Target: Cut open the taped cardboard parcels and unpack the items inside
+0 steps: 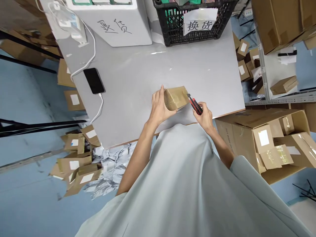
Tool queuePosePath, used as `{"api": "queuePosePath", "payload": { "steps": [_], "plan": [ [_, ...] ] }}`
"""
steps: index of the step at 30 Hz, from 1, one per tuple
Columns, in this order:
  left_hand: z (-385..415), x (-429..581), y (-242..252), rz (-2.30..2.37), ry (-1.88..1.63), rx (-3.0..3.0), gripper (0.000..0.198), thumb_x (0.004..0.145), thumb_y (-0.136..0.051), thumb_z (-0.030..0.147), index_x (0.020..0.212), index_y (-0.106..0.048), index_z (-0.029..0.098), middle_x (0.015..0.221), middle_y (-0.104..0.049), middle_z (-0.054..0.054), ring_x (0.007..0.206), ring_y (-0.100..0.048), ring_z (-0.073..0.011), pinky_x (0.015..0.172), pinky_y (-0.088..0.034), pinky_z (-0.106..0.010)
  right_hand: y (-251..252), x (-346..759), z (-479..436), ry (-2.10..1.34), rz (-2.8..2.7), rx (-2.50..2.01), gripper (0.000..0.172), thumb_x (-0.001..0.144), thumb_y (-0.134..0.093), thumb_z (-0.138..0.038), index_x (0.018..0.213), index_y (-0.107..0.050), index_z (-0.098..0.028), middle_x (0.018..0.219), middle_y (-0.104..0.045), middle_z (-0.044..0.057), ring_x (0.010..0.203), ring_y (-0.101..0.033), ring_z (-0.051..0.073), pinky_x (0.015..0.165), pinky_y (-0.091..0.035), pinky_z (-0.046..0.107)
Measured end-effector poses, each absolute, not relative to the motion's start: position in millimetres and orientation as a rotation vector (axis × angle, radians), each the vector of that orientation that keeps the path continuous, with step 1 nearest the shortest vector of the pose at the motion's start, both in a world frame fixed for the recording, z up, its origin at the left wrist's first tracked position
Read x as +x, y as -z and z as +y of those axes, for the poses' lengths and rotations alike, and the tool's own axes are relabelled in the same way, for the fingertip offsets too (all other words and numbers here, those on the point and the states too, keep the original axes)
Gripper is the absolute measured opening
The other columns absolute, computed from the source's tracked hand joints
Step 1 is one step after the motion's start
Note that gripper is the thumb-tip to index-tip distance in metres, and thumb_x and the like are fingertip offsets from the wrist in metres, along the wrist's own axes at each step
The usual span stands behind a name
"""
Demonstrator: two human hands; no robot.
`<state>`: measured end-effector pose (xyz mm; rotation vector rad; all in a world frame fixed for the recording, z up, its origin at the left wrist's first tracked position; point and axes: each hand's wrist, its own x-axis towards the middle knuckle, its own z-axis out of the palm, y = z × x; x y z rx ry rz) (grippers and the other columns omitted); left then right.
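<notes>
A small taped cardboard box (176,97) is near the front edge of the grey-white table (133,75). My left hand (159,107) grips its left side, thumb along the near edge and fingers at the far corner. In my right hand (204,118) is a red and black box cutter (195,105), held between thumb and fingers. Its tip points up and left, close to the box's right end; whether it touches the cardboard I cannot tell.
A white bin (118,29) and a black crate (170,33) with a paper sign line the table's back. A phone (94,81) on a white cable lies left. An open carton (237,135) of small boxes stands right, beside a shelf (291,98).
</notes>
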<state>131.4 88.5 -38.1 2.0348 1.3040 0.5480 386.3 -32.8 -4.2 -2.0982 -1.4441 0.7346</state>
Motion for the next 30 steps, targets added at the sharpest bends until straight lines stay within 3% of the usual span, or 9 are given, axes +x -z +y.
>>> {"api": "queuePosePath", "payload": {
  "steps": [6,11,14,16,18,21,24,30],
  "plan": [
    [60.0,126.5,70.1,1.336,-0.713,1.783,0.152,0.068,-0.104,0.06,0.185,-0.012,0.026,0.17,-0.044,-0.024,0.144,-0.059,-0.0413,0.118,-0.056,-0.057,-11.3,377.8,-28.8,-0.739,-1.506,-1.984,0.045,0.106,-0.064,-0.055,0.141,-0.064,-0.026,0.139,-0.08,0.013,0.123,-0.079,0.033,0.105,-0.063,0.046],
    [42.6,121.5,73.4,1.405,-0.66,1.654,0.153,0.062,-0.106,0.064,0.184,-0.023,0.025,0.166,-0.05,-0.021,0.144,-0.062,-0.0387,0.117,-0.059,-0.052,-13.2,367.5,-23.5,-0.858,-1.745,-1.948,0.041,0.114,-0.057,-0.052,0.143,-0.066,-0.024,0.142,-0.081,0.013,0.124,-0.08,0.03,0.106,-0.061,0.041],
    [44.9,118.3,57.1,1.468,-0.625,1.538,0.113,0.082,-0.092,0.07,0.175,-0.045,0.027,0.16,-0.06,-0.018,0.148,-0.062,-0.0364,0.115,-0.061,-0.049,-17.4,361.2,-21.1,-0.906,-1.863,-1.931,0.039,0.117,-0.053,-0.048,0.145,-0.067,-0.024,0.146,-0.08,0.012,0.126,-0.08,0.029,0.105,-0.061,0.038],
    [51.5,117.8,47.8,1.52,-0.665,1.43,0.072,0.099,-0.075,0.068,0.157,-0.066,0.026,0.154,-0.068,-0.015,0.143,-0.067,-0.0321,0.11,-0.062,-0.044,-19.1,357.3,-19.3,-0.925,-1.904,-1.938,0.039,0.117,-0.054,-0.047,0.146,-0.067,-0.024,0.146,-0.08,0.012,0.123,-0.08,0.03,0.102,-0.061,0.038],
    [59.3,118.4,43.1,1.558,-0.718,1.337,0.051,0.106,-0.065,0.062,0.136,-0.078,0.023,0.144,-0.076,-0.013,0.131,-0.074,-0.0275,0.107,-0.063,-0.039,-19.8,353.8,-17.7,-0.931,-1.929,-1.946,0.039,0.116,-0.055,-0.046,0.147,-0.068,-0.025,0.146,-0.081,0.011,0.123,-0.08,0.031,0.1,-0.062,0.038],
    [67.9,119.8,42.9,1.568,-0.741,1.251,0.037,0.098,-0.076,0.051,0.115,-0.084,0.02,0.129,-0.083,-0.011,0.11,-0.08,-0.0236,0.103,-0.064,-0.036,-20.2,349.3,-16.5,-0.935,-1.967,-1.945,0.039,0.116,-0.055,-0.044,0.148,-0.069,-0.026,0.149,-0.079,0.011,0.125,-0.079,0.031,0.1,-0.062,0.039],
    [70.7,119.5,45.1,1.534,-0.737,1.163,0.034,0.087,-0.088,0.045,0.107,-0.086,0.018,0.12,-0.086,-0.011,0.097,-0.082,-0.0239,0.096,-0.066,-0.037,-21.1,345.5,-16.6,-0.945,-2.02,-1.94,0.04,0.117,-0.054,-0.042,0.15,-0.069,-0.025,0.153,-0.077,0.011,0.127,-0.079,0.031,0.101,-0.062,0.039],
    [73.9,116.2,45.1,1.519,-0.746,1.033,0.042,0.077,-0.097,0.047,0.102,-0.089,0.016,0.106,-0.088,-0.012,0.093,-0.083,-0.0281,0.092,-0.069,-0.041,-20.3,338.4,-14.2,-0.949,-2.098,-1.948,0.041,0.118,-0.052,-0.039,0.155,-0.066,-0.025,0.154,-0.077,0.009,0.126,-0.079,0.029,0.099,-0.061,0.038]
  ]
}}
